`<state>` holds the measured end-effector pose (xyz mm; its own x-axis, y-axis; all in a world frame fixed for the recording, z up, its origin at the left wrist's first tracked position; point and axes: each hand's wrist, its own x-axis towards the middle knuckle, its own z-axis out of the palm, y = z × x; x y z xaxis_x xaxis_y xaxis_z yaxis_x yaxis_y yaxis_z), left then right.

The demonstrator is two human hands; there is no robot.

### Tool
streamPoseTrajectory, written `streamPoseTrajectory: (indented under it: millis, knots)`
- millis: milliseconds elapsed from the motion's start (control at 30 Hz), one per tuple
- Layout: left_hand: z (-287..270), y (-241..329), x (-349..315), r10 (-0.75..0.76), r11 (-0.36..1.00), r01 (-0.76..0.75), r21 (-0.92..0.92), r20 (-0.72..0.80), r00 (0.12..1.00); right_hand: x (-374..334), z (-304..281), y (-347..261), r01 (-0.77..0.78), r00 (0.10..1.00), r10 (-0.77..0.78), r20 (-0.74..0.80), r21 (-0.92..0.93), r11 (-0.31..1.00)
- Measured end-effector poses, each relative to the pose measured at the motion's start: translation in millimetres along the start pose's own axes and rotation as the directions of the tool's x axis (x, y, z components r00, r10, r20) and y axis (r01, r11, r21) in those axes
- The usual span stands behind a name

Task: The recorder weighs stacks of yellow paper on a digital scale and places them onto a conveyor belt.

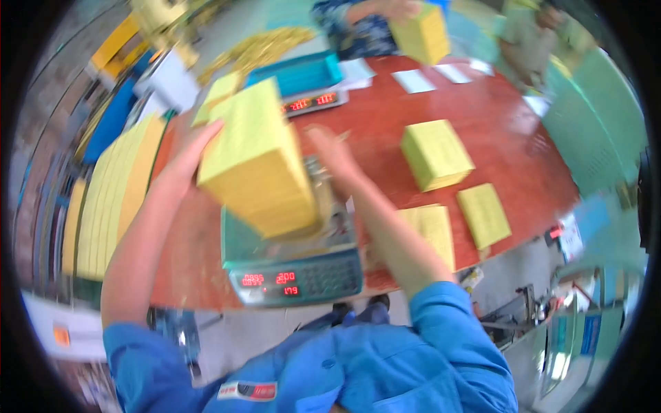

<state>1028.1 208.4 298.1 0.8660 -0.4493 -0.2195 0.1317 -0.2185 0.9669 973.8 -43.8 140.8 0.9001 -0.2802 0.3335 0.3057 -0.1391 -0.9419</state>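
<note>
- The red bench (482,117) fills the middle of the view, with a second scale and another person's arm holding a yellow block at its far edge.
- A long row of yellow sheets (113,199) stands packed on edge along the bench's left side.
- The weighing scale (296,265) sits at the near edge of the bench, its red digits lit, right in front of the person.
- The tall yellow stack (258,162) is held tilted over the scale's pan; its long axis runs from upper left down toward the pan, and whether its lower end touches the pan I cannot tell.
- The left hand (186,162) lies flat against the stack's left face, its grip open and pressing, not wrapped around.
- The right hand (334,155) is blurred on the stack's right side, fingers spread; whether it touches the stack I cannot tell. The stack lies between the two hands, the left hand plainly the closer.
- Smaller yellow stacks (435,153) lie on the bench to the right, well apart from both hands.
</note>
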Motion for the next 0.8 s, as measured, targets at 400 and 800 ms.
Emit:
streamPoseTrajectory:
  millis: [400,800]
  knots:
    - [43.2,-4.1,-46.2,-0.27,0.934,0.335,-0.124,0.372,0.888,-180.9,-39.5,-55.6,-0.225,0.944,0.28,-0.175,0.28,0.933]
    - [80.8,-4.8,-50.8,-0.313,0.933,0.349,-0.089,0.276,0.909,-223.2,-40.1,-18.2,-0.256,0.957,0.265,-0.116,0.088,0.963]
